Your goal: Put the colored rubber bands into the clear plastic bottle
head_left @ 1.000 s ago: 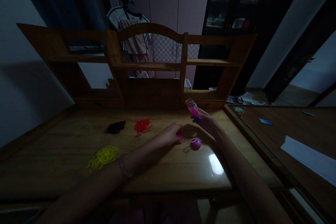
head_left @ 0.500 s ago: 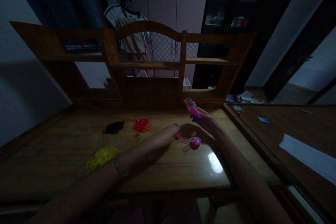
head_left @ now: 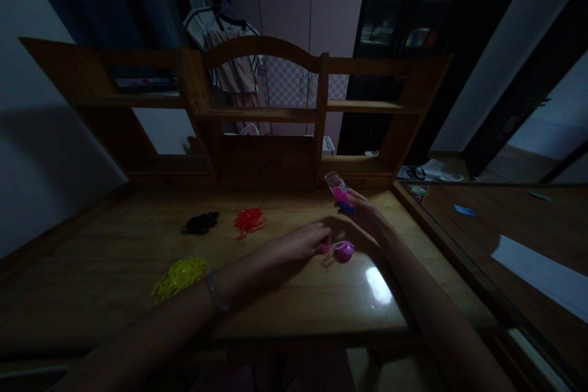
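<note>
My right hand [head_left: 365, 211] is wrapped round a clear bottle [head_left: 334, 180], tilted and raised over the desk, with pink and blue bits inside it. Low over the wood, my left hand [head_left: 315, 239] pinches some pink elastic bands [head_left: 326, 249], partly hidden by its fingers. Just right of those fingers lies a round purple lid [head_left: 344, 251] with a loop on it. Farther left are three loose heaps: red bands [head_left: 248, 221], black bands [head_left: 201, 223] and yellow bands [head_left: 180, 276], the yellow ones close to my left forearm.
A wooden shelf unit [head_left: 261, 113] rises along the desk's back edge. A brown surface [head_left: 445, 220] adjoins on the right, bearing a blue card [head_left: 464, 211] and a white paper sheet [head_left: 542, 272]. Light glares off the desk near my right forearm.
My left hand has moved slightly right, toward the purple lid, and the pink bands now hang less in view below its fingers. The right hand and bottle stay nearly in place.
</note>
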Tool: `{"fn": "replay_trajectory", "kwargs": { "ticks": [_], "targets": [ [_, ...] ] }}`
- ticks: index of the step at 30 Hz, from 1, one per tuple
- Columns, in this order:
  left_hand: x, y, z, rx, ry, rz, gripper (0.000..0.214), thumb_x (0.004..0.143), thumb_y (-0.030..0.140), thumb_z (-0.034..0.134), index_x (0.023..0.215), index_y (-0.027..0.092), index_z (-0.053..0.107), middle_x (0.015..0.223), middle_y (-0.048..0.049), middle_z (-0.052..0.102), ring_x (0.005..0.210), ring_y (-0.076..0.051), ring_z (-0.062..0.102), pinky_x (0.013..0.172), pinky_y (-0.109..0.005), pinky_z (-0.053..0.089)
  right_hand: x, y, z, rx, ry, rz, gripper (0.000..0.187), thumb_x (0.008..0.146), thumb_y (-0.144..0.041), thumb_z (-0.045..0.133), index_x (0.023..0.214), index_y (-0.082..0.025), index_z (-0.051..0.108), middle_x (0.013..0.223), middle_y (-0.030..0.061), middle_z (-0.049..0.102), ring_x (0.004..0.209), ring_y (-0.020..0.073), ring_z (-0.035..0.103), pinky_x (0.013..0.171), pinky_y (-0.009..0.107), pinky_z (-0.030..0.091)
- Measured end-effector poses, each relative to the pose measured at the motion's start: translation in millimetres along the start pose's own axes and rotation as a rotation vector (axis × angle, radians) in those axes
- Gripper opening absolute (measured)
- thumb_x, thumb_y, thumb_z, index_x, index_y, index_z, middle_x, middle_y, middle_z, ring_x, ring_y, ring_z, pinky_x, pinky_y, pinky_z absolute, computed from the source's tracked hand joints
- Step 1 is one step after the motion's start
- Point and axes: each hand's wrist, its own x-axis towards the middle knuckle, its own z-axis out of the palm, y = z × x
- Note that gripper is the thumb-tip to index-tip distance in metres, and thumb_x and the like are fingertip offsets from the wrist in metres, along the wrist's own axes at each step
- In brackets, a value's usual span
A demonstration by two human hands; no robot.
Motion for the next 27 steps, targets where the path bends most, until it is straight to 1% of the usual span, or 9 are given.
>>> {"fn": "replay_trajectory", "kwargs": {
  "ticks": [2,4,9,11,13,16,20,24,27],
  "targets": [
    [0.6,-1.0,0.5,0.051,0.01,0.035,0.004,0.083,0.019,0.052,0.085,0.019,0.056,0.092,-0.0042,0.056,0.08,-0.016,0.048,0.071,-0.029,0.036,-0.2,0.6,0.1,0.006,-0.004,-0.009,0.025,0.075,-0.032,0.073,0.098,-0.024,0.068,0.091,0.0002,0.066,0.081,0.017,0.061,0.074,0.029,0.044],
    [-0.5,-2.1,2.1,0.079,0.022,0.017,0.005,0.085,0.02,0.05,0.085,0.019,0.055,0.089,-0.0039,0.056,0.077,-0.016,0.047,0.068,-0.029,0.036,-0.9,1.3,0.7,0.003,-0.012,-0.012,0.024,0.077,-0.031,0.072,0.099,-0.024,0.068,0.09,0.0003,0.066,0.079,0.016,0.06,0.072,0.028,0.044],
    [-6.0,-5.2,6.7,0.151,0.037,-0.019,0.006,0.086,0.02,0.049,0.087,0.02,0.055,0.093,-0.0044,0.056,0.081,-0.016,0.048,0.072,-0.029,0.037,-2.3,0.9,1.1,-0.018,-0.012,0.013,0.025,0.078,-0.033,0.071,0.102,-0.025,0.068,0.092,0.0014,0.068,0.08,0.0173,0.06,0.074,0.029,0.044],
    [-8.2,-5.6,6.1,0.172,0.055,-0.05,0.007,0.084,0.018,0.048,0.086,0.019,0.055,0.093,-0.0041,0.056,0.081,-0.016,0.048,0.072,-0.028,0.037,-1.3,0.4,0.0,-0.026,-0.001,0.007,0.028,0.077,-0.035,0.072,0.103,-0.026,0.068,0.095,0.0018,0.068,0.081,0.0175,0.061,0.075,0.03,0.045],
    [-10.3,-6.0,1.5,0.121,0.13,-0.126,0.008,0.082,0.016,0.048,0.084,0.019,0.055,0.09,-0.0032,0.056,0.08,-0.015,0.048,0.071,-0.026,0.038,-0.3,0.4,-0.9,-0.057,0.011,-0.004,0.031,0.075,-0.036,0.074,0.103,-0.025,0.069,0.097,0.002,0.068,0.081,0.0172,0.061,0.075,0.029,0.045],
    [-12.2,-8.9,-16.6,-0.001,0.27,-0.262,0.007,0.081,0.017,0.048,0.082,0.018,0.055,0.079,-0.0013,0.056,0.073,-0.014,0.05,0.064,-0.024,0.038,-0.8,2.0,0.2,-0.199,0.024,0.009,0.035,0.073,-0.036,0.076,0.104,-0.023,0.069,0.096,0.0019,0.069,0.083,0.0178,0.062,0.075,0.029,0.045],
    [-9.3,-16.3,-59.4,-0.03,0.372,-0.326,0.009,0.083,0.023,0.047,0.083,0.017,0.055,0.066,0.0011,0.053,0.062,-0.013,0.051,0.058,-0.023,0.039,-4.5,5.2,6.3,-0.371,-0.018,0.071,0.037,0.073,-0.037,0.077,0.107,-0.023,0.069,0.1,0.0025,0.07,0.089,0.021,0.064,0.078,0.032,0.047],
    [2.5,-19.3,-94.1,-0.038,0.384,-0.321,0.007,0.078,0.022,0.055,0.079,0.015,0.056,0.063,0.0011,0.055,0.06,-0.012,0.053,0.059,-0.023,0.042,-5.1,6.4,9.7,-0.43,-0.051,0.064,0.037,0.073,-0.035,0.077,0.107,-0.024,0.069,0.105,0.0032,0.07,0.093,0.0226,0.064,0.081,0.034,0.049],
    [14.1,-16.8,-100.7,-0.02,0.357,-0.309,0.008,0.076,0.021,0.058,0.078,0.013,0.059,0.063,0.0001,0.059,0.059,-0.012,0.055,0.059,-0.023,0.043,-4.6,6.4,10.0,-0.448,-0.079,0.059,0.039,0.072,-0.034,0.077,0.109,-0.024,0.069,0.106,0.0036,0.07,0.094,0.023,0.064,0.084,0.036,0.049]
  ]
}}
